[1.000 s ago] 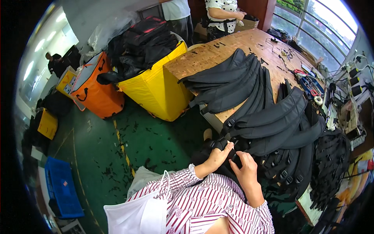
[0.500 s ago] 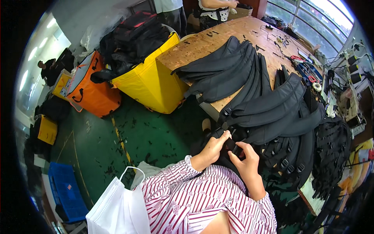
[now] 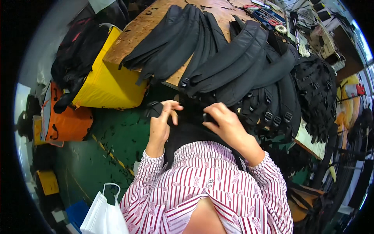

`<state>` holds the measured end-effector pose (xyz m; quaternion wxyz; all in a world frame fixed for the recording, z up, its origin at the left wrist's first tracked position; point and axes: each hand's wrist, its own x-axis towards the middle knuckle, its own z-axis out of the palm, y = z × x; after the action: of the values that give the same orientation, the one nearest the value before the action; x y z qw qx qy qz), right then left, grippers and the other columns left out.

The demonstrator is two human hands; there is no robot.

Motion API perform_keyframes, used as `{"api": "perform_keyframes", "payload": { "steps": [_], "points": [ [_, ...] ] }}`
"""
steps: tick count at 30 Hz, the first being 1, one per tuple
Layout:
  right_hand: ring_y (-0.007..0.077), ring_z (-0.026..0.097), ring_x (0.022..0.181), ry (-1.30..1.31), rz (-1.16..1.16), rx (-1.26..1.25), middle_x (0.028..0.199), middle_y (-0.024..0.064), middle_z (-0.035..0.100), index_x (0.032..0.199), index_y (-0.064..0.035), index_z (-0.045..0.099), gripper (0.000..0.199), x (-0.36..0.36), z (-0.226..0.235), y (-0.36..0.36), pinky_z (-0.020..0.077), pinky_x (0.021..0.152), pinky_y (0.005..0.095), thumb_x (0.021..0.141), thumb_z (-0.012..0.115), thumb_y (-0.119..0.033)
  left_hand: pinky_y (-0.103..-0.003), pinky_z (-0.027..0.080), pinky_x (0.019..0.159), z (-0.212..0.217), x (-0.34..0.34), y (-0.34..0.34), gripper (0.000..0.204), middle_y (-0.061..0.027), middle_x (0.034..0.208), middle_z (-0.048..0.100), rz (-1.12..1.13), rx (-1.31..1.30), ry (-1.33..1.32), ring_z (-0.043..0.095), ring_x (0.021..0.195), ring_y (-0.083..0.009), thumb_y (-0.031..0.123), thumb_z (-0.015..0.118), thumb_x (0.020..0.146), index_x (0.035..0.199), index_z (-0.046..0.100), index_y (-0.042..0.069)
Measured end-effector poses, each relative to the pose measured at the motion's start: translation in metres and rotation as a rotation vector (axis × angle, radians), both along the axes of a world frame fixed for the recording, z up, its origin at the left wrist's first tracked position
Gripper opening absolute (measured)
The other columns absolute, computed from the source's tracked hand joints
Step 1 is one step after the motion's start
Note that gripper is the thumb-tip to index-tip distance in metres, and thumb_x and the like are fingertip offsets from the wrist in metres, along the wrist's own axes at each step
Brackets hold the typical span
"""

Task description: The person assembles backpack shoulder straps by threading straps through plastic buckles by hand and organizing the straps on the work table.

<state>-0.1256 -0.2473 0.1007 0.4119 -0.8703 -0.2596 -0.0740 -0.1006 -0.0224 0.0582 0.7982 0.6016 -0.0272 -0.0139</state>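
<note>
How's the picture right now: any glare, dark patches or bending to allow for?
Head view: black surround, straight edges bending toward the rim; head view: pale glare at right rim; head view: deep shadow between left hand and right hand, black detail lost there; head view: black straps stand out on the brown table.

Left hand (image 3: pixel 161 124) and right hand (image 3: pixel 225 121) sit apart, fingers (image 3: pixel 170 106) bent, both forearms (image 3: pixel 252 150) reaching forward

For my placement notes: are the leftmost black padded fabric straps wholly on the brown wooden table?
Only partly: the straps lie across the table, but some ends overhang its edge.
</note>
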Motion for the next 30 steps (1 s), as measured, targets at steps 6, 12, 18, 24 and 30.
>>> {"api": "perform_keyframes", "payload": {
  "steps": [6,12,18,24,30],
  "points": [
    [0.0304,0.056,0.094,-0.052,0.175,0.026,0.100,0.0114,0.054,0.103,-0.0035,0.056,0.034,0.000,-0.001,0.011,0.0472,0.080,0.0377,0.072,0.069,-0.007,-0.017,0.036,0.050,0.009,-0.016,-0.028,0.056,-0.0035,0.111,0.056,-0.586,-0.242,0.260,0.042,0.055,-0.0041,0.022,0.060,0.091,0.137,0.037,0.000],
    [0.0228,0.053,0.091,-0.137,0.198,-0.224,0.094,0.0059,0.057,0.102,-0.0077,0.059,0.034,0.002,-0.003,0.000,0.0398,0.077,0.0328,0.071,0.071,-0.016,-0.018,0.034,0.048,-0.020,-0.012,-0.026,0.036,-0.0004,0.079,0.057,-0.693,-0.109,0.318,0.042,0.052,-0.0032,0.022,0.061,0.091,0.115,0.055,-0.003],
    [0.0241,0.052,0.096,-0.163,-0.081,-0.382,0.100,0.0067,0.059,0.097,-0.0078,0.062,0.025,0.038,-0.008,-0.035,0.0370,0.079,0.0368,0.074,0.069,-0.016,-0.020,0.035,0.047,-0.034,-0.007,-0.023,0.022,-0.0008,0.070,0.053,-0.435,-0.104,0.317,0.044,0.051,-0.0055,0.020,0.060,0.091,0.093,0.059,-0.002],
    [0.0255,0.048,0.111,-0.229,0.038,-0.775,0.108,0.0098,0.057,0.096,-0.0097,0.063,0.018,0.050,-0.023,-0.037,0.0350,0.089,0.0399,0.081,0.058,-0.017,-0.020,0.035,0.047,-0.035,0.005,-0.034,0.023,-0.0018,0.072,0.052,-0.316,-0.137,0.311,0.045,0.051,-0.0067,0.023,0.059,0.092,0.091,0.058,0.000],
    [0.0254,0.056,0.099,-0.067,0.169,-0.450,0.095,0.0079,0.062,0.092,-0.0075,0.062,0.011,0.066,-0.016,-0.036,0.0377,0.088,0.0397,0.082,0.057,-0.010,-0.020,0.035,0.047,-0.034,0.012,-0.042,0.024,-0.0023,0.074,0.052,-0.267,-0.137,0.303,0.045,0.051,-0.0073,0.024,0.057,0.093,0.093,0.059,0.000]
  ]
}}
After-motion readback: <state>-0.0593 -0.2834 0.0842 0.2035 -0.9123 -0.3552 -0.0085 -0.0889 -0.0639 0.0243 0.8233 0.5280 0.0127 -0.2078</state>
